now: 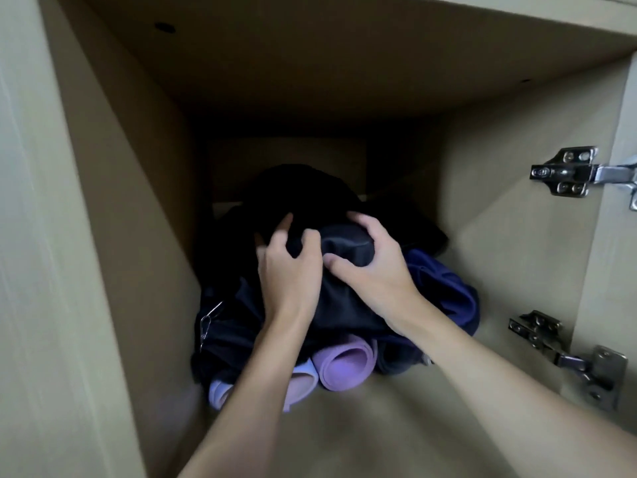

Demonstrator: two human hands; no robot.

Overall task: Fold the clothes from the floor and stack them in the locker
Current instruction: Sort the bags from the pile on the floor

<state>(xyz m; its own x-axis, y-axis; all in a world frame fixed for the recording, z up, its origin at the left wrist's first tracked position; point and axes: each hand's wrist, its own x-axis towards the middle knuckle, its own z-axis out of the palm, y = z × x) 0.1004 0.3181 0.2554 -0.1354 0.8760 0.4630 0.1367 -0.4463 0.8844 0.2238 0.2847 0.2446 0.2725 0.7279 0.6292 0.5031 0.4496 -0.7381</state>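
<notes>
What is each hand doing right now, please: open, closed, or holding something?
Left hand: closed, fingers curled into the black garment.
Right hand: closed, gripping the same black garment.

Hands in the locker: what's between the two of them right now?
In the head view, a bunched fold of the black garment lies between the left hand and the right hand; both grip it atop the clothes pile.
</notes>
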